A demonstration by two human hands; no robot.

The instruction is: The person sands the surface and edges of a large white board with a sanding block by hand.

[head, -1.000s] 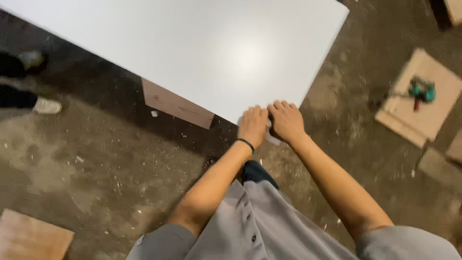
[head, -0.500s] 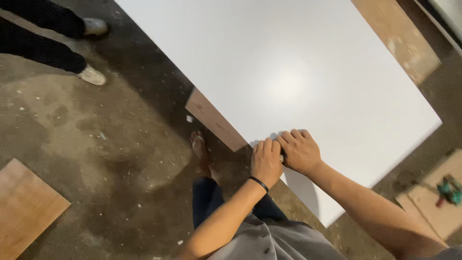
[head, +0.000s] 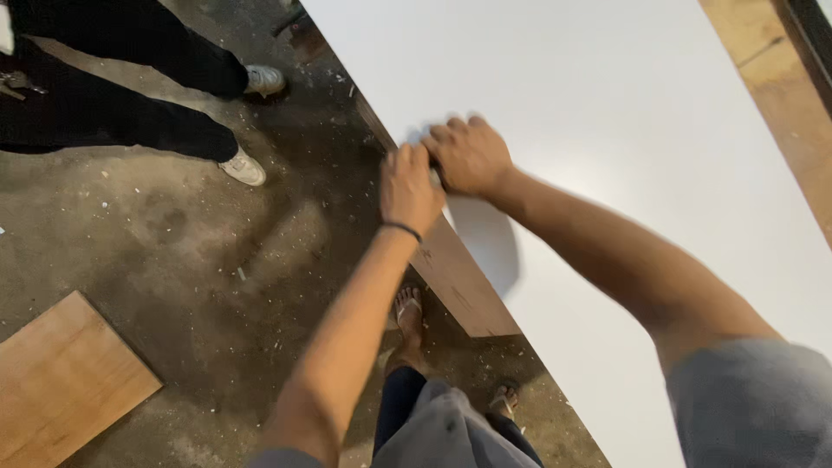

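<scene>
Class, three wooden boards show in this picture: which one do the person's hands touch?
The brown board under the white panel's edge; the left hand rests on it. The floor board and far plank lie untouched.

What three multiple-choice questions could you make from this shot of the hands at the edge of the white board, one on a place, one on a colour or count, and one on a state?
1. Where does the loose wooden board lie?
A. On the white panel
B. On the floor at lower left
C. Against a wall

2. What colour are the other person's shoes?
A. White
B. Red
C. Blue

3. How are the two hands placed?
A. Far apart
B. One raised in the air
C. Side by side at the panel's edge

Answers:
1. B, since it rests on the dusty concrete floor, apart from the white panel.
2. A, since both shoes beside the dark trousers are white.
3. C, since the left hand and right hand press together on the edge.
</scene>
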